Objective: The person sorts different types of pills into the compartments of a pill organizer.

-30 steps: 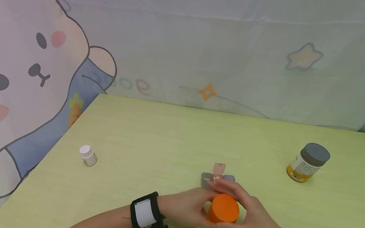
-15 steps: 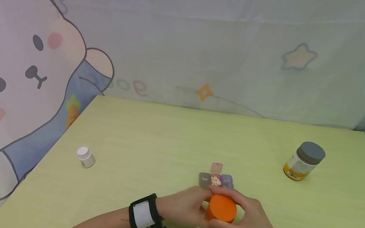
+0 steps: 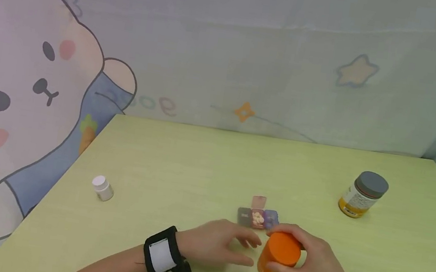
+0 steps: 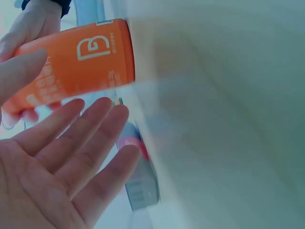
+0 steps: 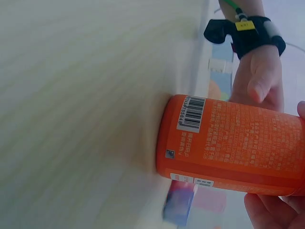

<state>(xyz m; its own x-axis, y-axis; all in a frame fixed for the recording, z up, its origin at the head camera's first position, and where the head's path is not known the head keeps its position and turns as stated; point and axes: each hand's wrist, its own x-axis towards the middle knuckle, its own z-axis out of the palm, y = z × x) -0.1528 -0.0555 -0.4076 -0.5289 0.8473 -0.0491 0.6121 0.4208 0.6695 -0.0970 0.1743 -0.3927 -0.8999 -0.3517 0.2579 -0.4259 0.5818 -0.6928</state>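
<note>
Near side of the bench [image 3: 180, 163]: right hand [image 3: 319, 264] grips orange bottle [image 3: 282, 253], seemingly capped, before the pill box [image 3: 257, 226]. Left hand [image 3: 213, 244] empty, fingers loose, just beside. Middle compartment looks filled, lid [image 3: 259, 201] not yet down; other 2 look covered.

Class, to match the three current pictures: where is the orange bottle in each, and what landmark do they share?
Head: orange bottle lower right of centre, in the right hand.
Left wrist: orange bottle upper left.
Right wrist: orange bottle right half, reaching the right edge.
Shared landmark: the left hand, visible in every view.
</note>
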